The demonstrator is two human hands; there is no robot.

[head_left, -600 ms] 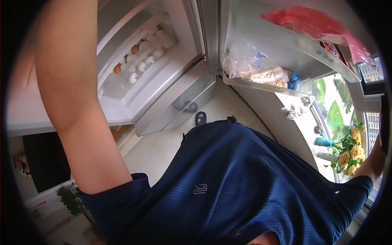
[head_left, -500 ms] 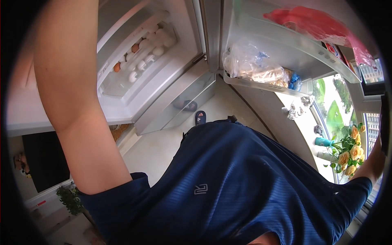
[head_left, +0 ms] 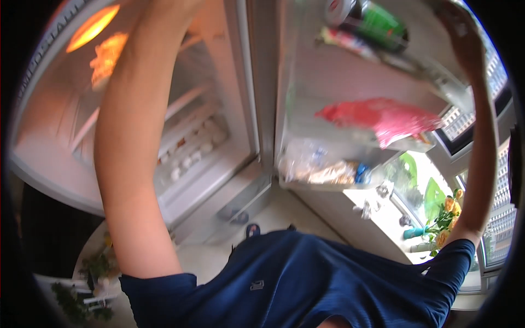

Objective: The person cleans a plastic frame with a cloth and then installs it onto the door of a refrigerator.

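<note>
Floor (head_left: 284, 213) shows between fridge edge (head_left: 210, 191) and open door (head_left: 339, 85).

The shirt (head_left: 322, 273) was dark blue, with soft folds and a round neck. A small, pale, boxy mark (head_left: 256, 285) sat on the front. Both sleeves (head_left: 158, 290) were short and the same blue. A dark slipper (head_left: 252, 229) looked blurry.

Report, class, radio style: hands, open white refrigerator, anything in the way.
Left hand out of frame; bare left forearm across the open white refrigerator compartment. Right hand near outer edge of the white shelved door, grip blurred. Forearm hides part of the compartment.
</note>
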